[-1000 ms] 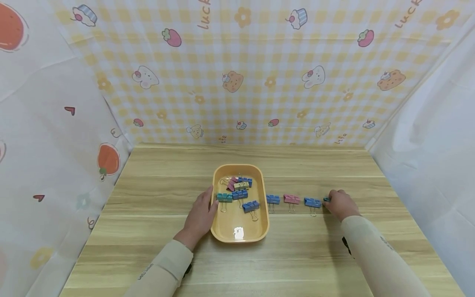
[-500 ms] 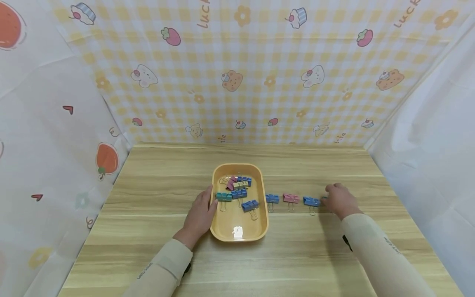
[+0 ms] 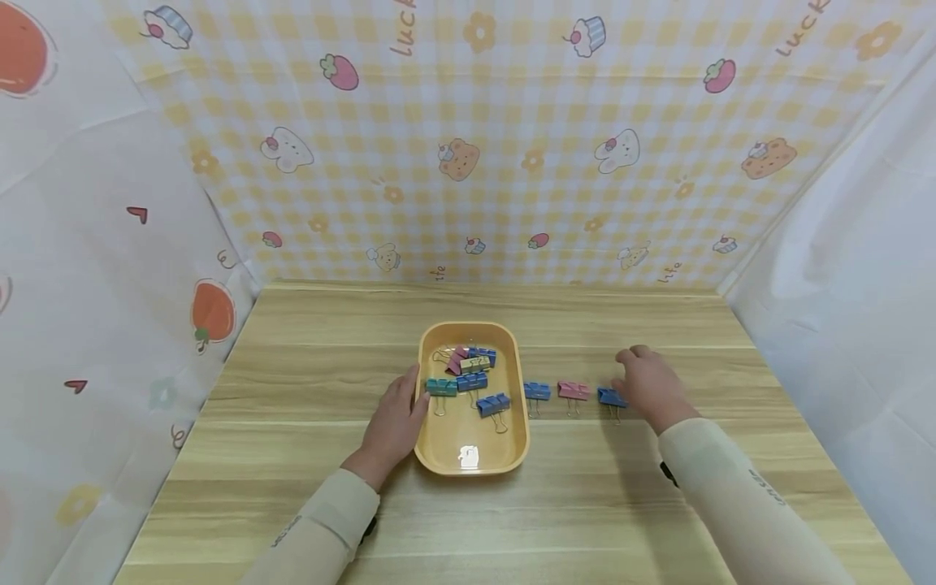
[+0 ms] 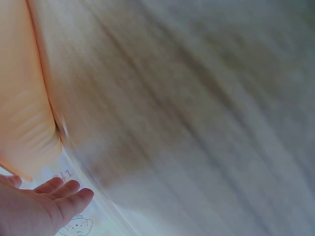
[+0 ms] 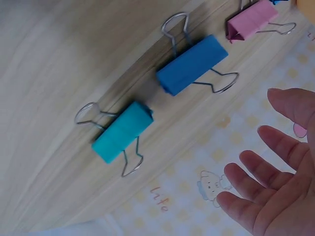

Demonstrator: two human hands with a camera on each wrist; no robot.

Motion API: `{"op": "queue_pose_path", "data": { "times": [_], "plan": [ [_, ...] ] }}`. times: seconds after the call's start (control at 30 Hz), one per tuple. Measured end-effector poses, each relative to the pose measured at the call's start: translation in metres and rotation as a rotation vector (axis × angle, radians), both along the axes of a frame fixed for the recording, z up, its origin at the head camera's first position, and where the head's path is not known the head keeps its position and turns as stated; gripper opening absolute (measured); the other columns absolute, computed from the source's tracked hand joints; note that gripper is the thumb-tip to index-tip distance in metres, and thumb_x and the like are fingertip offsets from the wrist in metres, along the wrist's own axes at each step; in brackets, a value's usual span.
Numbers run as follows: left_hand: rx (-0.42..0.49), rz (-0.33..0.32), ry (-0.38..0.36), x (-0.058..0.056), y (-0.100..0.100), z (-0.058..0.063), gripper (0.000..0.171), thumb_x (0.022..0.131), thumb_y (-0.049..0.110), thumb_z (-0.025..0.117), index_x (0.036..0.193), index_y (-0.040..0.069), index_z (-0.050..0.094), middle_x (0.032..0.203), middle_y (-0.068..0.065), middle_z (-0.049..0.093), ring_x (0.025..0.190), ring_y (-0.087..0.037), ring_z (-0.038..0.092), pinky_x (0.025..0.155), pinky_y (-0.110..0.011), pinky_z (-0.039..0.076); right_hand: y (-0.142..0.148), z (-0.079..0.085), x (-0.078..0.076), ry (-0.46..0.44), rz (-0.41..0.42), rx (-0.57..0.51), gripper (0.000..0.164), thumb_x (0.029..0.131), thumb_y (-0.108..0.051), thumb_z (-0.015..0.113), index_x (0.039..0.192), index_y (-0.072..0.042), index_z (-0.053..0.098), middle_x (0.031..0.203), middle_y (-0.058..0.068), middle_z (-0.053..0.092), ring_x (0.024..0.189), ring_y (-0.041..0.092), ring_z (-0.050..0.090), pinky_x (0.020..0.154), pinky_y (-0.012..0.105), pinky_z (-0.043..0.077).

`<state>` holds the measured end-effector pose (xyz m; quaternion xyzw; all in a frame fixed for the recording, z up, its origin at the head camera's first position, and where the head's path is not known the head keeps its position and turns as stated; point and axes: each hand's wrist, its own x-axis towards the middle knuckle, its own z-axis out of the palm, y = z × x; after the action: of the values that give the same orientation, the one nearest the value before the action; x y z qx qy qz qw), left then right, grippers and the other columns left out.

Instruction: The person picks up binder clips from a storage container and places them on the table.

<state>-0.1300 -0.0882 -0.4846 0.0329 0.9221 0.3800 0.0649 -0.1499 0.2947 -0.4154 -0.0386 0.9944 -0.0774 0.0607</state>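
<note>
My left hand [image 3: 395,418] rests against the left side of a yellow tray [image 3: 468,467], its thumb at the rim; in the left wrist view its fingers [image 4: 74,204] look extended. Inside the tray lie several binder clips, among them a green one [image 3: 442,388] and a yellow one [image 3: 475,366]. My right hand [image 3: 651,386] hovers with spread fingers and nothing in it. Below it, in the right wrist view, a teal binder clip [image 5: 123,132] lies beside a blue binder clip [image 5: 192,65], then a pink one [image 5: 252,20]. The head view hides the teal clip behind the hand.
The wooden table [image 3: 322,325] runs back to a yellow checked cloth [image 3: 504,187]. White cloth walls stand on the left [image 3: 110,341] and right [image 3: 841,268]. Another blue clip [image 3: 537,392] lies against the tray's right side.
My right hand has let go of the teal binder clip, leaving it at the row's right end, then lifted and moved left toward the blue clip. The left hand and tray stay put.
</note>
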Motion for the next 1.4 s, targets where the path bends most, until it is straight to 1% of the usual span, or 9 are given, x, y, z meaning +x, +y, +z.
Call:
{"op": "queue_pose_path", "data": {
  "times": [0.2, 0.47, 0.53, 0.77, 0.97, 1.13, 1.33, 1.4],
  "plan": [
    [0.002, 0.004, -0.020, -0.001, 0.000, 0.000, 0.062, 0.102, 0.035, 0.043, 0.156, 0.014, 0.018, 0.152, -0.020, 0.031, 0.138, -0.040, 0.033, 0.110, -0.056, 0.030, -0.012, 0.003, 0.001, 0.034, 0.030, -0.001, 0.044, 0.091, -0.017, 0.066, 0.127, 0.006, 0.054, 0.135, 0.033, 0.044, 0.123, 0.052, 0.043, 0.097, 0.060, 0.041],
    [-0.002, 0.000, -0.006, -0.001, 0.000, -0.001, 0.062, 0.102, 0.034, 0.043, 0.156, 0.014, 0.018, 0.151, -0.021, 0.032, 0.137, -0.041, 0.033, 0.110, -0.056, 0.030, -0.036, 0.008, 0.002, 0.063, 0.070, -0.047, 0.044, 0.090, -0.017, 0.065, 0.127, 0.003, 0.055, 0.134, 0.028, 0.047, 0.122, 0.047, 0.046, 0.097, 0.057, 0.043],
    [0.000, 0.000, -0.002, -0.001, 0.000, -0.001, 0.062, 0.102, 0.033, 0.043, 0.155, 0.013, 0.019, 0.151, -0.022, 0.032, 0.137, -0.041, 0.034, 0.109, -0.057, 0.031, -0.042, 0.008, 0.003, 0.078, 0.090, -0.057, 0.043, 0.089, -0.017, 0.067, 0.126, 0.003, 0.056, 0.133, 0.027, 0.049, 0.121, 0.047, 0.047, 0.096, 0.056, 0.045],
    [0.001, 0.011, -0.028, -0.001, 0.000, -0.001, 0.062, 0.102, 0.036, 0.041, 0.156, 0.017, 0.017, 0.152, -0.019, 0.031, 0.138, -0.039, 0.033, 0.110, -0.056, 0.030, -0.060, 0.005, 0.005, 0.116, 0.168, -0.086, 0.041, 0.089, -0.018, 0.069, 0.123, 0.002, 0.059, 0.128, 0.023, 0.053, 0.118, 0.042, 0.051, 0.093, 0.052, 0.048],
    [0.011, 0.009, -0.019, -0.001, 0.000, -0.001, 0.062, 0.102, 0.036, 0.041, 0.156, 0.016, 0.018, 0.152, -0.019, 0.032, 0.138, -0.040, 0.033, 0.110, -0.056, 0.030, -0.074, 0.005, 0.006, 0.157, 0.226, -0.098, 0.038, 0.089, -0.018, 0.070, 0.121, 0.001, 0.060, 0.126, 0.020, 0.055, 0.116, 0.037, 0.055, 0.091, 0.047, 0.051],
    [0.008, 0.009, -0.015, -0.002, 0.000, -0.002, 0.062, 0.102, 0.036, 0.042, 0.156, 0.015, 0.018, 0.152, -0.019, 0.032, 0.138, -0.039, 0.033, 0.110, -0.056, 0.030, -0.087, 0.004, 0.006, 0.158, 0.257, -0.106, 0.038, 0.088, -0.019, 0.070, 0.121, -0.001, 0.061, 0.126, 0.017, 0.056, 0.114, 0.033, 0.056, 0.088, 0.044, 0.053],
    [0.011, 0.012, -0.024, -0.002, 0.000, -0.003, 0.062, 0.103, 0.036, 0.041, 0.156, 0.016, 0.017, 0.153, -0.019, 0.031, 0.138, -0.039, 0.032, 0.110, -0.056, 0.029, -0.105, 0.002, 0.007, 0.165, 0.296, -0.100, 0.040, 0.088, -0.023, 0.071, 0.122, -0.003, 0.062, 0.128, 0.016, 0.056, 0.116, 0.032, 0.056, 0.090, 0.044, 0.052],
    [0.016, 0.013, -0.027, -0.002, 0.000, -0.003, 0.062, 0.103, 0.036, 0.041, 0.156, 0.016, 0.017, 0.153, -0.018, 0.031, 0.139, -0.039, 0.032, 0.110, -0.057, 0.029, -0.111, 0.004, 0.007, 0.162, 0.308, -0.096, 0.040, 0.088, -0.024, 0.070, 0.122, -0.005, 0.062, 0.127, 0.015, 0.057, 0.115, 0.031, 0.057, 0.090, 0.043, 0.052]
  ]
}}
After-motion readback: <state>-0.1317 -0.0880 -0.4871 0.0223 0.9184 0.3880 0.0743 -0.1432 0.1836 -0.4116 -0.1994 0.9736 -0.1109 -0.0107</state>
